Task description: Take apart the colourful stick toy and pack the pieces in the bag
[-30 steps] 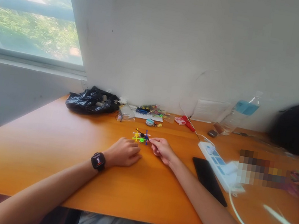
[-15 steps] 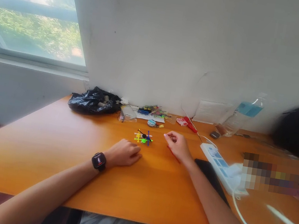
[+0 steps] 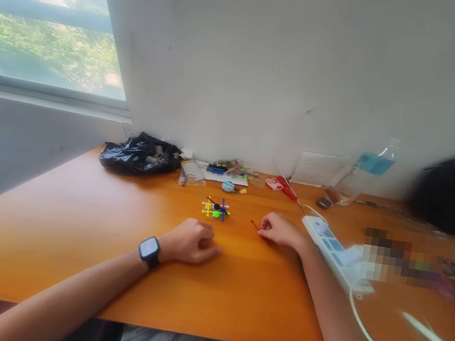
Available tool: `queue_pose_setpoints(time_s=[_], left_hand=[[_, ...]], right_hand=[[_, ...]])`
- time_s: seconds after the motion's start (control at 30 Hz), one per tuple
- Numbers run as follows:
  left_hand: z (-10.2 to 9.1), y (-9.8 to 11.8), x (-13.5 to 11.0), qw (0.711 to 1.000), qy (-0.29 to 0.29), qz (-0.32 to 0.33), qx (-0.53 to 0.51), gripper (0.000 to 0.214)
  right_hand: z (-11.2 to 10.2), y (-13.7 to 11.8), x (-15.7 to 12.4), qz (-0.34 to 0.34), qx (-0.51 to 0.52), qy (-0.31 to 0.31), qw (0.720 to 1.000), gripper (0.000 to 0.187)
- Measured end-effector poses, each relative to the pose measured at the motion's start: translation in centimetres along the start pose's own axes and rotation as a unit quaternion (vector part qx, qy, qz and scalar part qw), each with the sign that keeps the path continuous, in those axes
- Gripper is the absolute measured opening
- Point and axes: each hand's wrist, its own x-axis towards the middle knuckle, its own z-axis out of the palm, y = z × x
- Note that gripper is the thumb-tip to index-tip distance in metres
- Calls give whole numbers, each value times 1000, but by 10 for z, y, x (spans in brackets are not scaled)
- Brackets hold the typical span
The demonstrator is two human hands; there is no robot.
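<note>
Near the middle of the wooden table lies a small frame of coloured plastic sticks [image 3: 216, 209], with yellow, blue, green, white and black pieces crossing each other. My left hand [image 3: 190, 241] rests on the table just in front of it, fingers loosely curled and thumb apart, holding nothing visible. To the right of the frame, my right hand [image 3: 281, 229] pinches a thin red stick [image 3: 255, 224] between thumb and fingers. The stick's far end points left towards the frame without touching it. Part of the red stick is hidden by the fingers.
At the back are a black plastic bag [image 3: 138, 156], several loose coloured pieces [image 3: 238, 169], a round blue-and-white object [image 3: 228, 187] and a red item [image 3: 287, 187]. A white power strip [image 3: 333, 251] with cables lies right, near a plastic bottle [image 3: 360, 177].
My right hand has turned and now grips the red stick near one end, its tip raised into view. The left hand has shifted slightly, its thumb further out. The stick frame stays put.
</note>
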Motion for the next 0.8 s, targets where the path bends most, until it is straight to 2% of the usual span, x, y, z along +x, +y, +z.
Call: queue_pose_setpoints(time_s=[0.13, 0.27, 0.33, 0.5, 0.67, 0.8], left_hand=[[2, -2, -1, 995, -7, -64, -75, 44], [-3, 0, 0, 986, -23, -47, -158, 16], [-7, 2, 1, 978, -17, -37, -207, 10], [1, 3, 4, 967, 21, -95, -237, 22], [9, -3, 5, 962, -9, -150, -229, 42], [1, 0, 5, 963, -36, -161, -215, 54]], right_hand=[[1, -6, 0, -2, -17, 6, 1000, 4], [4, -10, -1, -18, -17, 31, 999, 6], [6, -12, -1, -20, -19, 41, 999, 4], [13, -14, 2, -29, -39, 79, 996, 2], [18, -14, 7, -88, -27, 184, 979, 2], [22, -19, 8, -142, 68, 225, 962, 8]])
